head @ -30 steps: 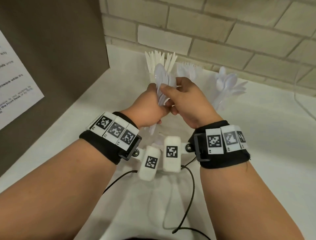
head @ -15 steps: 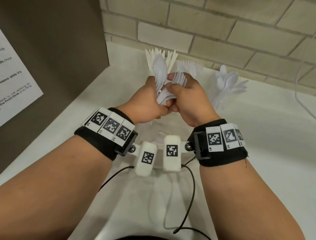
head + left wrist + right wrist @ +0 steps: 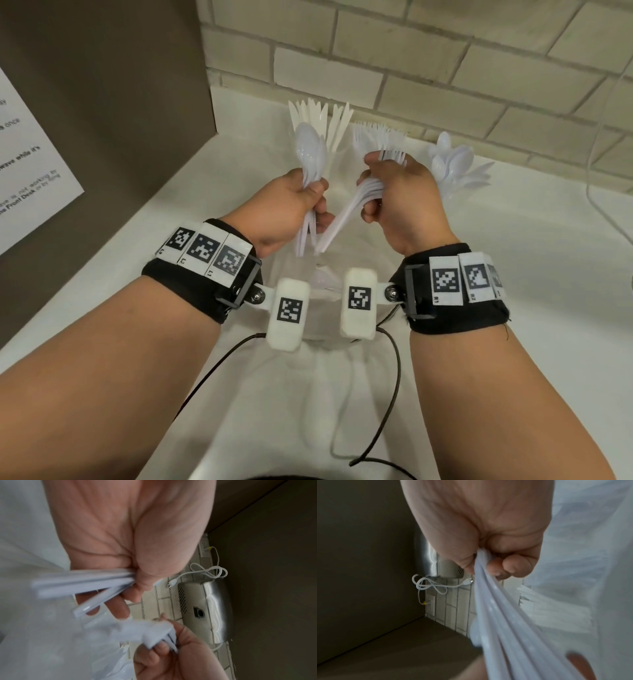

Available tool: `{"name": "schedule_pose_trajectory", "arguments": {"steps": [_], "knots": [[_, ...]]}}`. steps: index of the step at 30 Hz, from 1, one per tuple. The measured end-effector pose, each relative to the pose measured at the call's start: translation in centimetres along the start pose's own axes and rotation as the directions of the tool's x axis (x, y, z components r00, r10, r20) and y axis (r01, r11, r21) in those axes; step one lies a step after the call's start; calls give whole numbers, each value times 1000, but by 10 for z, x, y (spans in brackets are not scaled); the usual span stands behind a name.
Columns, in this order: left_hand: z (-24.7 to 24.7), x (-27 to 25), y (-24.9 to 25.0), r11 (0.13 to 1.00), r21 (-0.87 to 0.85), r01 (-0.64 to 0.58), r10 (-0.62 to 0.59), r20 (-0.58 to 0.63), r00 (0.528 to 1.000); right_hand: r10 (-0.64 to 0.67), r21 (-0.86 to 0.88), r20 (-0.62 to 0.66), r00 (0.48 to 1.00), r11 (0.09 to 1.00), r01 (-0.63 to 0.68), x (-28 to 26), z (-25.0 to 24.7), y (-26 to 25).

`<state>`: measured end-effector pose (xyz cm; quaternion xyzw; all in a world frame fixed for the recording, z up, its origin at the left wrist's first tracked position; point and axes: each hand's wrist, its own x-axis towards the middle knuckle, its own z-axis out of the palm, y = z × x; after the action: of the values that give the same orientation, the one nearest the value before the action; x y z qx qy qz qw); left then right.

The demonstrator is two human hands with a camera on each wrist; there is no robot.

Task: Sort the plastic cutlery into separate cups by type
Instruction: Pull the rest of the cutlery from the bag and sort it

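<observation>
Counter (image 3: 513, 274), white and set against a pale brick wall (image 3: 445, 68), is seen from the head view with one brown panel (image 3: 102, 85) at its left carrying one printed sheet (image 3: 30, 164). Three upright clusters of white plastic cutlery are counted along the back of the counter: knives (image 3: 329, 120) at the left, forks (image 3: 376, 135) in the middle, spoons (image 3: 455, 168) at the right. The cups holding them are almost wholly hidden or too pale to be made out, and the pieces in each cluster are too crowded to be counted.

Two hands are raised in front of these clusters, near each other but apart. The left hand (image 3: 287, 209) is closed round a bundle of spoons (image 3: 310, 154), bowls upward and handles hanging below the fist; at least two bowls are seen, the exact number cannot be told. The right hand (image 3: 400, 195) is closed round a bundle of forks (image 3: 394, 157), tines upward just before the fork cluster, with several handles fanning down to the left; their number cannot be told either.

In the left wrist view one metal wall fixture (image 3: 205, 612), one coiled white cable (image 3: 205, 572) and one wall outlet (image 3: 205, 549) are seen.
</observation>
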<state>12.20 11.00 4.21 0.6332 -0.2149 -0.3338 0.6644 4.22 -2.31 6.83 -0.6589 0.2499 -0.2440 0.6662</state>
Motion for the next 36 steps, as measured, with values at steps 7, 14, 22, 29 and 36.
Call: {"name": "schedule_pose_trajectory", "arguments": {"steps": [7, 14, 22, 29, 36], "knots": [[-5, 3, 4, 996, 94, -12, 16, -45, 999, -471, -338, -321, 822, 868, 365, 70, -48, -31], [7, 9, 14, 997, 67, -33, 37, -53, 998, -683, -522, -227, 694, 687, 506, 140, -44, -26], [13, 16, 15, 977, -193, 91, -89, 22, 996, -487, -689, -79, 870, 658, 306, 166, -36, 33], [13, 17, 10, 990, -91, 103, -99, 55, 994, -261, -933, -122, 958, 360, -21, 167, -27, 38], [3, 14, 12, 872, -415, 260, -123, 329, 936, -367, -885, -35, 930, 443, 141, 123, -29, -24]]}}
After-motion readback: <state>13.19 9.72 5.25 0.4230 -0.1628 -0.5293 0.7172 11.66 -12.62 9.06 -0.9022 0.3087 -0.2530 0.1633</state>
